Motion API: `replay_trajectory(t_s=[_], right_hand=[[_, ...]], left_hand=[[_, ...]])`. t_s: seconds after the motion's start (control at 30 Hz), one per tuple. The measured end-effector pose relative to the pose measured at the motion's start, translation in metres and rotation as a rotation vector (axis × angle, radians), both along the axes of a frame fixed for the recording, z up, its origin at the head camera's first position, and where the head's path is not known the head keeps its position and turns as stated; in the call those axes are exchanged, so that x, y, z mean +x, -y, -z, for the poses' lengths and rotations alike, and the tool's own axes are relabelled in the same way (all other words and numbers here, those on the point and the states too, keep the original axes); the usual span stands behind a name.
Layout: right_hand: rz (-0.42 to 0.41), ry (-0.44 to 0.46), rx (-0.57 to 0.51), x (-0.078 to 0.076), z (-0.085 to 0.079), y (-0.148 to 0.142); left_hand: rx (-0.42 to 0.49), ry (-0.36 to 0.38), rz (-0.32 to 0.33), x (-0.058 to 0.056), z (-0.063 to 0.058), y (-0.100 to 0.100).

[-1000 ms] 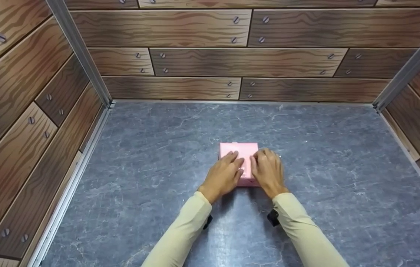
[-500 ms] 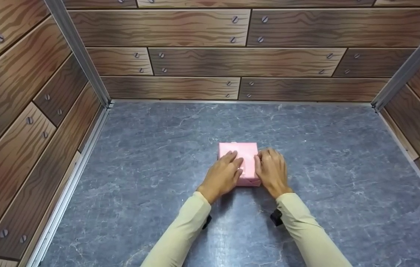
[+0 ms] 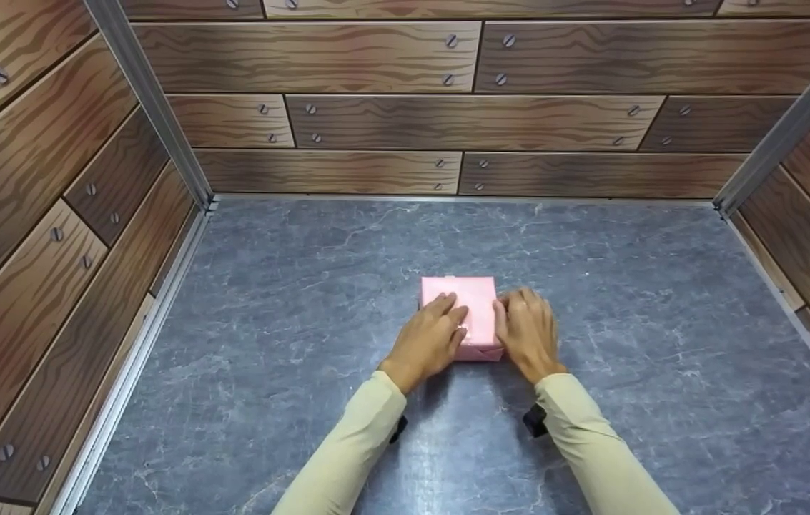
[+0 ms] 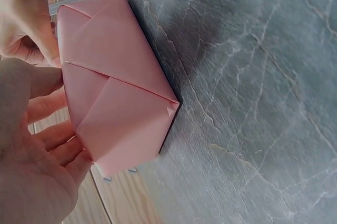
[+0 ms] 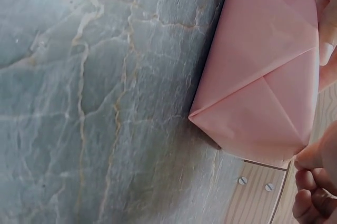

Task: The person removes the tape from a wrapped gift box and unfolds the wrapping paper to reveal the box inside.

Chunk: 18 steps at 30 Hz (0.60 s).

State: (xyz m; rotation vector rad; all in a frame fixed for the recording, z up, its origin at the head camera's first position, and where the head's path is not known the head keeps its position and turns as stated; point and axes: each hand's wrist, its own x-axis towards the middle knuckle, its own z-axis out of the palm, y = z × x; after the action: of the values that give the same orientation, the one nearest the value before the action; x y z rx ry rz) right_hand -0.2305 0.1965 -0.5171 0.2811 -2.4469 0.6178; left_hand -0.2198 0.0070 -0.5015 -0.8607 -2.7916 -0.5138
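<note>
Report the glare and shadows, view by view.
Head: pale glare low on the grey-blue marbled surface; left wrist: soft dark shadow beside the pink paper-wrapped box; right wrist: bright glare at the upper left, darker shadow by the box.

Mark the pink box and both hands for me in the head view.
Pink box (image 3: 480, 307), head view: bare patch of its top face.
Left hand (image 3: 427, 335), head view: back of the hand.
Right hand (image 3: 529, 329), head view: back of the hand.

1. Shows smooth paper on box (image 3: 481, 312) — light sheen.
2. Shows marbled finish on worktop (image 3: 304, 293) — glossy where lit.
3. Shows wood-grain look on wall panels (image 3: 462, 121).
4. Looks metallic at post (image 3: 153, 100).
5. Looks matt cloth at sleeve (image 3: 349, 447).
</note>
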Motion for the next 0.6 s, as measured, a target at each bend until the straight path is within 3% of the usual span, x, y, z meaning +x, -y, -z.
replay_trajectory(t_s=[0.6], right_hand=[[0.044,0.053,-0.009,0.0024,-0.0007,-0.0074]], left_hand=[[0.005,0.034,-0.01,0.0008,-0.0016,0.0001]])
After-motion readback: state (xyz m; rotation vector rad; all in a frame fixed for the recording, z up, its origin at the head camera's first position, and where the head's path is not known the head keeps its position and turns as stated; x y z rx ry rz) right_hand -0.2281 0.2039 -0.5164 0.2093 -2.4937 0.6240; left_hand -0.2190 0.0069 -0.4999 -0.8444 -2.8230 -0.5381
